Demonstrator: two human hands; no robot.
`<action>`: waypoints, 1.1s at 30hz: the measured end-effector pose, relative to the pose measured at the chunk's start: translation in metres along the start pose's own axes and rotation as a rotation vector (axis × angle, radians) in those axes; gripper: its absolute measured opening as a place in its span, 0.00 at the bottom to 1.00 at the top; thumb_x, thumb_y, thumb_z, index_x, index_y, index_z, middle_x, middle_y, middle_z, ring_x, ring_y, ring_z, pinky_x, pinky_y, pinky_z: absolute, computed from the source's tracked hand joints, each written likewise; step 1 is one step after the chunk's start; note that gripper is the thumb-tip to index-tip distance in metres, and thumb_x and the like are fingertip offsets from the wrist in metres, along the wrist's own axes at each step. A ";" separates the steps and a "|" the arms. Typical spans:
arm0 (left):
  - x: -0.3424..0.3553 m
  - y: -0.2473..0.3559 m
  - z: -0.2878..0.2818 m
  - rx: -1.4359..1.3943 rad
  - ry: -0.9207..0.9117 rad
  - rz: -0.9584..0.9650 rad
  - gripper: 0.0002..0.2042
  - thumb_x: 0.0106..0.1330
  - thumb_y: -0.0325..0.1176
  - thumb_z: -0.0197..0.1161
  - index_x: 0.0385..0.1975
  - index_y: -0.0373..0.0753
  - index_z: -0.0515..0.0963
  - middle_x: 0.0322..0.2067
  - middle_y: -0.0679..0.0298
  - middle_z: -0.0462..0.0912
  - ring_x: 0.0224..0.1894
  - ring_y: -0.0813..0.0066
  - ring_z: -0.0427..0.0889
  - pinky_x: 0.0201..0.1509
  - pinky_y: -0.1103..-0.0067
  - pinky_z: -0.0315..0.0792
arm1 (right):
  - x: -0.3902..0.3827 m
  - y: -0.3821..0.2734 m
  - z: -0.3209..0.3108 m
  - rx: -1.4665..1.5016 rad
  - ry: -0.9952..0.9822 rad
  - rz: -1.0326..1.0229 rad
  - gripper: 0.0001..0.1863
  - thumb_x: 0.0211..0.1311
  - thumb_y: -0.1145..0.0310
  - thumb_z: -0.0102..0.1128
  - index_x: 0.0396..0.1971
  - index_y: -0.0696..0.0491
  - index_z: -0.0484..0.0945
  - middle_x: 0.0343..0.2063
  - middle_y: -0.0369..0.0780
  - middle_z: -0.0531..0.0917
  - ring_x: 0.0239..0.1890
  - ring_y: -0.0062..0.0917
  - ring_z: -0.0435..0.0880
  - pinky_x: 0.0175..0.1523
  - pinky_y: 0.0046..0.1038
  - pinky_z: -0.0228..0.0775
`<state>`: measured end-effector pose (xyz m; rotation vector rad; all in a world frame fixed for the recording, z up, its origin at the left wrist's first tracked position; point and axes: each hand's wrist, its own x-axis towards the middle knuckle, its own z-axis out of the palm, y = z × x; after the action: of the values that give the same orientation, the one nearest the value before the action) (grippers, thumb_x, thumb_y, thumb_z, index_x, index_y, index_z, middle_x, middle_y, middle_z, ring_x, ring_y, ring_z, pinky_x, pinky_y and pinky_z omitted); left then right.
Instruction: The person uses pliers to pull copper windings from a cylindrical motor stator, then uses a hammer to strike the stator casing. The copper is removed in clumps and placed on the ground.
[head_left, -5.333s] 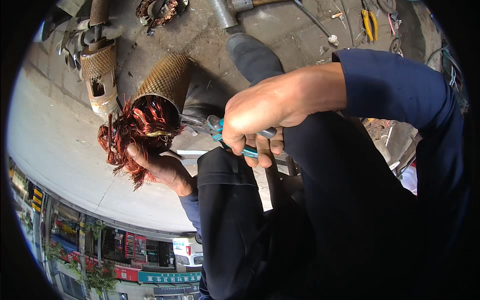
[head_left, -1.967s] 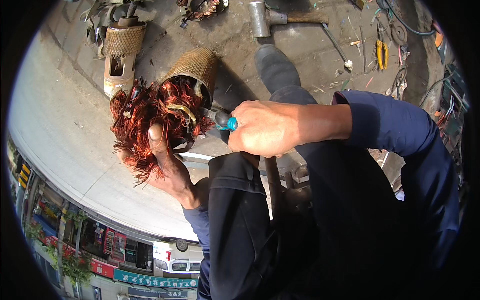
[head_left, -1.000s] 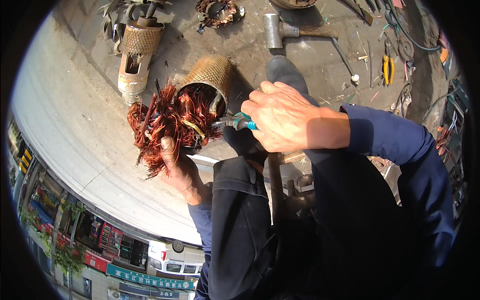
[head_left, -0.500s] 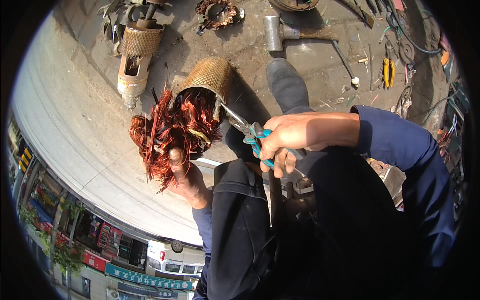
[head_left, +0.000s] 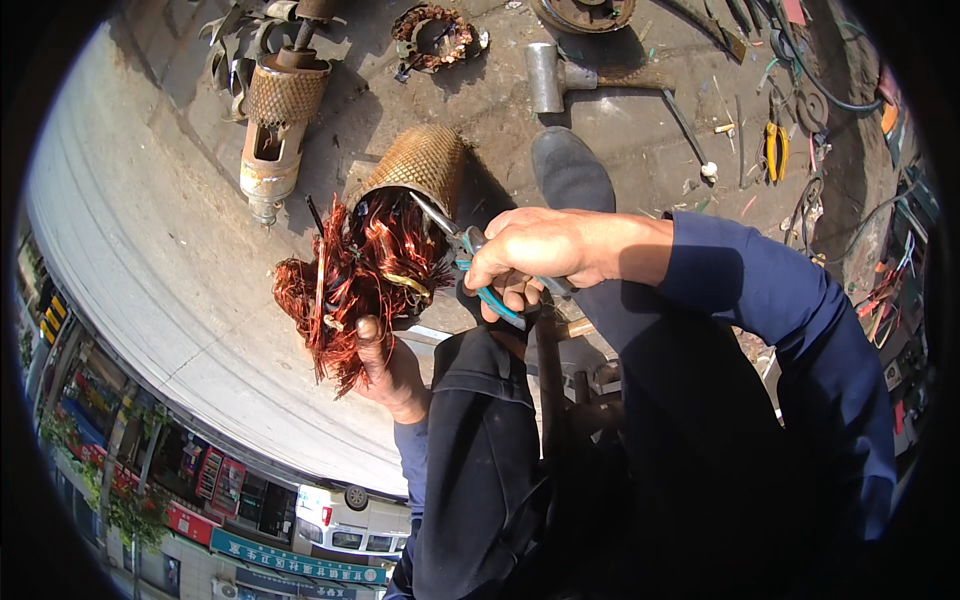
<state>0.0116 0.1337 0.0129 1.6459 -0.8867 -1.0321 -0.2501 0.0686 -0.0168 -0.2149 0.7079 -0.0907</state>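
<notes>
My left hand grips a bundle of reddish copper wire from below, its thumb pressed on the strands and the other fingers hidden. The wire spills from the open end of a cylindrical metal casing with a diamond-textured surface, which lies tilted on the ground. In my right hand are long-nose pliers with teal handles, the fingers wrapped round them. Their slim tips lie at the casing's rim, beside the copper wire. Whether the jaws hold a strand I cannot tell.
Beyond lie a second textured casing, a ring with copper windings, a hammer and yellow-handled pliers. My shoe stands right of the casing. Cables and scraps litter the right side; a pale road curves along the left.
My right hand has moved left with the pliers, bringing their tips further over the casing's opening. The wire bundle and my left hand have shifted slightly right and down.
</notes>
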 end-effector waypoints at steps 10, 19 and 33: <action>0.001 -0.013 -0.008 -0.069 0.013 -0.032 0.32 0.77 0.39 0.69 0.77 0.35 0.68 0.72 0.56 0.76 0.73 0.58 0.75 0.79 0.60 0.66 | 0.001 0.008 0.018 0.370 -0.049 -0.008 0.12 0.72 0.66 0.60 0.35 0.62 0.79 0.26 0.44 0.83 0.26 0.30 0.84 0.29 0.38 0.80; -0.018 -0.024 -0.044 -0.225 -0.067 -0.015 0.31 0.79 0.42 0.63 0.79 0.38 0.68 0.76 0.56 0.73 0.78 0.56 0.70 0.84 0.55 0.59 | 0.020 0.022 -0.007 -0.928 0.403 -0.575 0.16 0.65 0.72 0.62 0.44 0.69 0.72 0.29 0.62 0.83 0.36 0.62 0.87 0.41 0.53 0.79; 0.044 0.014 -0.056 -0.901 -0.340 -0.156 0.32 0.78 0.51 0.62 0.77 0.40 0.71 0.74 0.51 0.76 0.76 0.49 0.73 0.81 0.45 0.60 | -0.036 -0.059 0.061 -1.241 0.353 -0.503 0.22 0.66 0.64 0.62 0.50 0.68 0.79 0.42 0.56 0.86 0.47 0.52 0.85 0.58 0.49 0.76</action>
<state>0.0788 0.1101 0.0265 0.7928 -0.3807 -1.5549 -0.2386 0.0266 0.0645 -1.5976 0.9743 -0.1611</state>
